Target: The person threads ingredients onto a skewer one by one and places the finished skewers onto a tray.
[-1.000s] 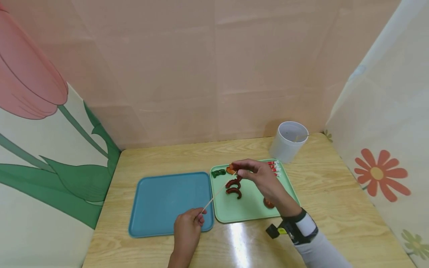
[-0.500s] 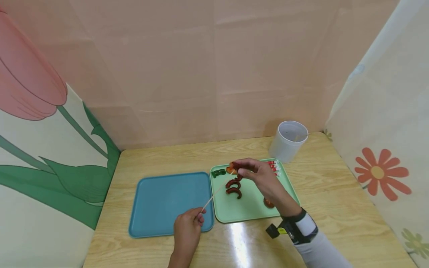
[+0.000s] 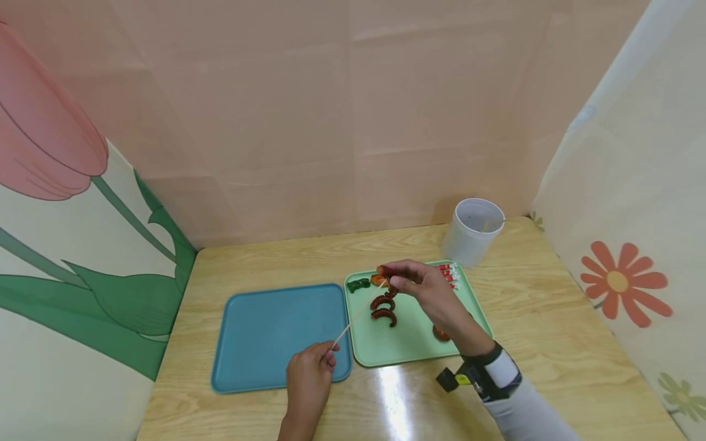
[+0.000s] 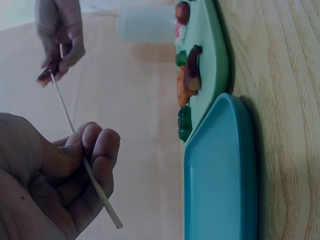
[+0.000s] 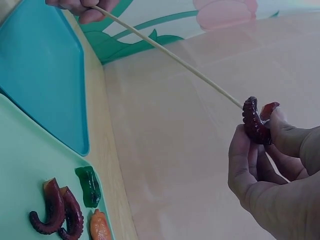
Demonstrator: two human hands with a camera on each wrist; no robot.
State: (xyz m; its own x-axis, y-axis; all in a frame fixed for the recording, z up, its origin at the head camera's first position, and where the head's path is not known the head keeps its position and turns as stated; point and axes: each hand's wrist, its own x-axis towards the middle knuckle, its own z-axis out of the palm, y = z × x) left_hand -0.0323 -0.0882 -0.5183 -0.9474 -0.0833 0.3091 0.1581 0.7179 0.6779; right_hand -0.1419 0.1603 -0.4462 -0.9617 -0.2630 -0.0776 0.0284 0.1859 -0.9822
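My left hand pinches a thin wooden skewer near its lower end, between thumb and fingers. The skewer slants up to my right hand, whose thumb and fingers grip a dark red octopus tentacle piece. In the right wrist view the skewer meets the tentacle's suckered side, and a pale thin length shows between the fingers beyond it. Both hands are raised over the trays. Below lies a green tray with more tentacles, a green piece and an orange piece.
A blue tray lies left against the green one. Several red-and-white pieces and a round brown-red slice are on the green tray, partly behind the right arm. A white canister with a thin stick stands back right.
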